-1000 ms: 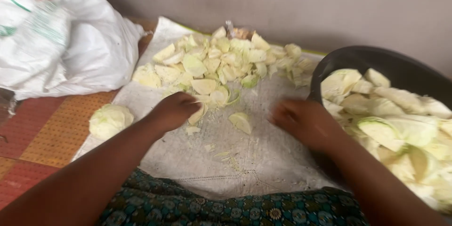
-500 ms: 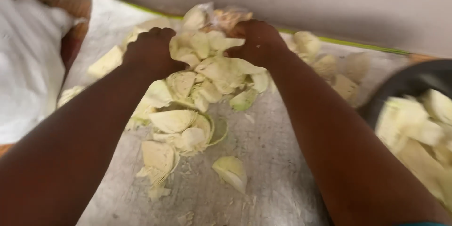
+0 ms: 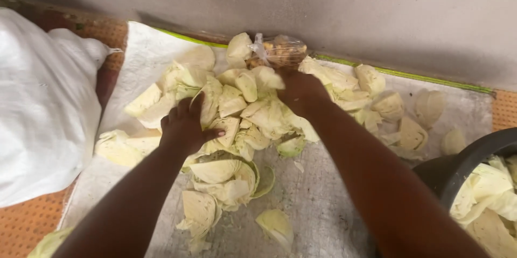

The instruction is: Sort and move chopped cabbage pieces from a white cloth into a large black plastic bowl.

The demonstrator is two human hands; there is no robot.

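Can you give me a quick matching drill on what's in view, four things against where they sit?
Things:
1. black basin
2. white sack
3. clear bag
4. left hand

Places:
A. far left, on the orange mat
B. by the wall, above the pile
C. lower right, holding cabbage pieces
D. on the pile's left side

Pairs: 1-C, 2-A, 3-B, 4-D

Both hands [image 3: 186, 126] on cabbage pieces [image 3: 253, 110]
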